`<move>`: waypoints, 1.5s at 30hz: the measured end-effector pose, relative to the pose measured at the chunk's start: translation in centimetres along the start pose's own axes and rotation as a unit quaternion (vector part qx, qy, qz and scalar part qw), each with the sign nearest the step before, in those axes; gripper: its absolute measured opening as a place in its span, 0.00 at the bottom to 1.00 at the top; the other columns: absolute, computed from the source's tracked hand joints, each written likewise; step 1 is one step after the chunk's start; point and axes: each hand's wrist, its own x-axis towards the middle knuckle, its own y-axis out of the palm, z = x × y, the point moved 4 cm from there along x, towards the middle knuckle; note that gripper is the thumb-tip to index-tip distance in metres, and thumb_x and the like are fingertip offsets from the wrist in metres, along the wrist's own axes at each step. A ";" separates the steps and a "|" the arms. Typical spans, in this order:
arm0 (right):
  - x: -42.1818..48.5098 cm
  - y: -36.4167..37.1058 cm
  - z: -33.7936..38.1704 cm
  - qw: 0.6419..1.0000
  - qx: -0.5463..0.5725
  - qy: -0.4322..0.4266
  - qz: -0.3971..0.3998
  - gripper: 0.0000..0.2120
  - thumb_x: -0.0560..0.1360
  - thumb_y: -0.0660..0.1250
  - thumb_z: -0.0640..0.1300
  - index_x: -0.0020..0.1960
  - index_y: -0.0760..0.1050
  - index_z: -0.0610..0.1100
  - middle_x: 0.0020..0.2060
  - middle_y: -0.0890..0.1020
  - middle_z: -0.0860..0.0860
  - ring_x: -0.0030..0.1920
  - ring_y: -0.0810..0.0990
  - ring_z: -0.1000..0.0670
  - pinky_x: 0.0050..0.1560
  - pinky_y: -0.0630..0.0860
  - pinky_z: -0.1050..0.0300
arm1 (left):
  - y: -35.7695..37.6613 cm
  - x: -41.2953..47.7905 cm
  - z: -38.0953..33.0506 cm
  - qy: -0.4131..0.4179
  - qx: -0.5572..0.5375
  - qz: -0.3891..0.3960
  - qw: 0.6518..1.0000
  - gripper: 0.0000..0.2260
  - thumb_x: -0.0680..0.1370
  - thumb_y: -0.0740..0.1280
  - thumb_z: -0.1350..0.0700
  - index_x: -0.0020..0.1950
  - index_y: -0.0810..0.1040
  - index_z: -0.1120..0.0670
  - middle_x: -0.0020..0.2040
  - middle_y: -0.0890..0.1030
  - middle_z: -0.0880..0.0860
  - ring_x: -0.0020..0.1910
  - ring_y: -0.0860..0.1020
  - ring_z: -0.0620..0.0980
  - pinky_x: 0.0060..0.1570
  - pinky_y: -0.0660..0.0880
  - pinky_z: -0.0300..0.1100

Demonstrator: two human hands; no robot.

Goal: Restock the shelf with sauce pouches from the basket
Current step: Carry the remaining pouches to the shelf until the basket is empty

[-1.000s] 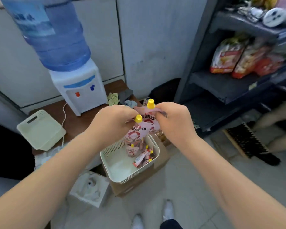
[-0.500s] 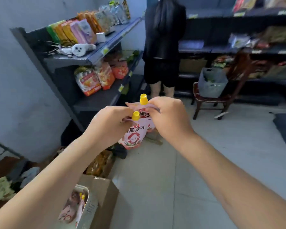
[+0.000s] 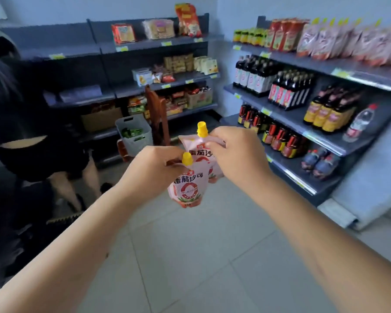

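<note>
Left of the shelf point(image 3: 321, 67), my left hand point(image 3: 154, 175) pinches the near pouch point(image 3: 186, 188), my right hand point(image 3: 235, 154) pinches the far pouch point(image 3: 195, 146); either thin grip may slip.

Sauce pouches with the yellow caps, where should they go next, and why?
Probably carry both to the right and up, toward the top shelf. The left hand pinches the lower pouch, the right hand the upper pouch, both out over the floor, and similar pink pouches stand in a row up there.

Head-worn camera is looking forward and slightly down, close over left hand point(image 3: 154, 171) and right hand point(image 3: 236, 155), facing corner shelves point(image 3: 368, 74).
</note>
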 end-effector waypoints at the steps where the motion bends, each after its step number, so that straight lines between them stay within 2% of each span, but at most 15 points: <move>1: 0.7 -1.2 -2.0 1.000 -0.011 0.014 -0.010 0.06 0.76 0.70 0.41 0.41 0.83 0.44 0.29 0.77 0.59 0.32 0.75 0.57 0.32 0.68 0.56 | 1.3 2.2 -0.8 0.022 -0.009 0.016 1.000 0.05 0.74 0.74 0.61 0.44 0.84 0.51 0.38 0.84 0.47 0.40 0.83 0.49 0.38 0.81 0.51; 4: 2.8 -4.2 -7.8 0.997 -0.039 0.053 -0.038 0.07 0.76 0.70 0.41 0.39 0.81 0.46 0.31 0.80 0.58 0.35 0.78 0.52 0.34 0.73 0.54 | 5.1 8.6 -2.9 0.082 -0.040 0.069 0.993 0.07 0.74 0.74 0.61 0.45 0.85 0.49 0.39 0.84 0.45 0.40 0.83 0.45 0.40 0.80 0.48; 7: 4.5 -6.3 -13.0 0.990 -0.077 0.088 -0.073 0.09 0.75 0.69 0.40 0.36 0.77 0.46 0.28 0.76 0.57 0.33 0.75 0.49 0.32 0.69 0.52 | 9.0 14.4 -4.5 0.131 -0.083 0.111 0.982 0.09 0.74 0.74 0.62 0.46 0.85 0.47 0.41 0.85 0.44 0.42 0.84 0.44 0.43 0.81 0.49; 12: 8.9 -8.3 -20.3 0.980 -0.117 0.142 -0.078 0.12 0.74 0.66 0.40 0.32 0.75 0.41 0.27 0.76 0.43 0.32 0.75 0.40 0.32 0.73 0.42 | 14.1 24.1 -6.8 0.206 -0.141 0.173 0.953 0.10 0.73 0.74 0.61 0.47 0.84 0.46 0.38 0.84 0.46 0.40 0.82 0.48 0.41 0.80 0.53; 15: 12.0 -10.0 -23.5 0.969 -0.135 0.184 -0.093 0.14 0.74 0.67 0.38 0.30 0.73 0.45 0.26 0.74 0.48 0.31 0.73 0.44 0.33 0.71 0.45 | 15.9 30.2 -8.0 0.252 -0.163 0.199 0.933 0.09 0.74 0.73 0.64 0.45 0.85 0.50 0.39 0.84 0.46 0.39 0.82 0.42 0.40 0.80 0.48; 18: 14.5 -12.0 -26.7 0.956 -0.140 0.216 -0.137 0.14 0.74 0.68 0.38 0.32 0.77 0.50 0.28 0.78 0.51 0.33 0.75 0.48 0.34 0.73 0.48 | 17.9 36.5 -9.1 0.242 -0.207 0.241 0.917 0.11 0.75 0.72 0.66 0.45 0.86 0.49 0.44 0.87 0.46 0.46 0.85 0.43 0.47 0.83 0.49; 21: 16.9 -13.3 -30.3 0.944 -0.172 0.233 -0.158 0.07 0.74 0.67 0.39 0.41 0.83 0.45 0.35 0.83 0.49 0.38 0.80 0.46 0.39 0.78 0.48 | 20.4 42.2 -11.0 0.243 -0.233 0.254 0.907 0.11 0.75 0.73 0.65 0.47 0.87 0.49 0.45 0.87 0.44 0.48 0.85 0.40 0.50 0.83 0.44; 23: 18.6 -13.9 -33.0 0.939 -0.193 0.243 -0.151 0.08 0.74 0.65 0.40 0.39 0.80 0.46 0.34 0.82 0.50 0.37 0.79 0.47 0.38 0.78 0.47 | 22.3 45.8 -12.5 0.252 -0.245 0.268 0.897 0.10 0.75 0.74 0.64 0.48 0.88 0.50 0.46 0.88 0.44 0.47 0.85 0.40 0.47 0.83 0.41; 27: 22.3 -15.8 -39.0 0.932 -0.193 0.255 -0.170 0.08 0.74 0.66 0.40 0.36 0.79 0.46 0.32 0.81 0.51 0.36 0.79 0.49 0.37 0.77 0.49 | 26.3 53.2 -15.4 0.289 -0.244 0.288 0.880 0.07 0.76 0.73 0.65 0.48 0.87 0.53 0.47 0.88 0.51 0.49 0.86 0.49 0.47 0.83 0.53; 29: 24.2 -17.0 -42.4 0.929 -0.180 0.267 -0.184 0.09 0.74 0.67 0.39 0.37 0.81 0.47 0.32 0.82 0.51 0.35 0.79 0.51 0.35 0.76 0.51 | 28.5 56.7 -17.0 0.315 -0.238 0.292 0.871 0.07 0.75 0.74 0.65 0.48 0.87 0.55 0.48 0.88 0.52 0.52 0.85 0.51 0.50 0.82 0.54; 33: 28.7 -20.0 -49.2 0.927 -0.150 0.282 -0.199 0.10 0.75 0.69 0.39 0.36 0.82 0.47 0.32 0.81 0.51 0.35 0.78 0.52 0.35 0.72 0.52 | 32.0 63.7 -20.5 0.374 -0.218 0.277 0.858 0.04 0.75 0.75 0.64 0.47 0.86 0.57 0.43 0.86 0.54 0.48 0.84 0.55 0.49 0.79 0.54; 36: 32.3 -22.5 -53.5 0.926 -0.133 0.282 -0.211 0.07 0.74 0.70 0.36 0.41 0.85 0.45 0.35 0.83 0.52 0.39 0.79 0.55 0.34 0.71 0.61 | 34.0 69.7 -22.8 0.394 -0.195 0.281 0.853 0.02 0.75 0.75 0.63 0.46 0.83 0.60 0.43 0.84 0.59 0.47 0.83 0.60 0.48 0.79 0.58; 39: 36.0 -24.5 -57.2 0.927 -0.145 0.276 -0.210 0.07 0.74 0.71 0.37 0.44 0.86 0.46 0.35 0.82 0.59 0.37 0.79 0.62 0.32 0.68 0.71 | 35.9 74.9 -25.0 0.410 -0.202 0.268 0.848 0.02 0.76 0.74 0.63 0.45 0.83 0.60 0.41 0.83 0.58 0.41 0.81 0.56 0.43 0.79 0.55; 42: 39.4 -26.0 -60.5 0.924 -0.159 0.274 -0.214 0.07 0.74 0.71 0.38 0.44 0.86 0.48 0.37 0.84 0.59 0.39 0.81 0.59 0.35 0.72 0.67 | 37.9 79.6 -26.9 0.406 -0.220 0.265 0.846 0.03 0.75 0.75 0.64 0.44 0.82 0.59 0.36 0.83 0.48 0.38 0.81 0.44 0.41 0.79 0.43; 45: 42.3 -27.8 -63.9 0.912 -0.181 0.294 -0.221 0.04 0.74 0.72 0.40 0.44 0.85 0.46 0.39 0.85 0.54 0.40 0.81 0.55 0.40 0.74 0.61 | 40.1 84.3 -28.7 0.402 -0.220 0.274 0.845 0.05 0.74 0.75 0.65 0.46 0.81 0.65 0.40 0.85 0.57 0.40 0.83 0.45 0.42 0.80 0.43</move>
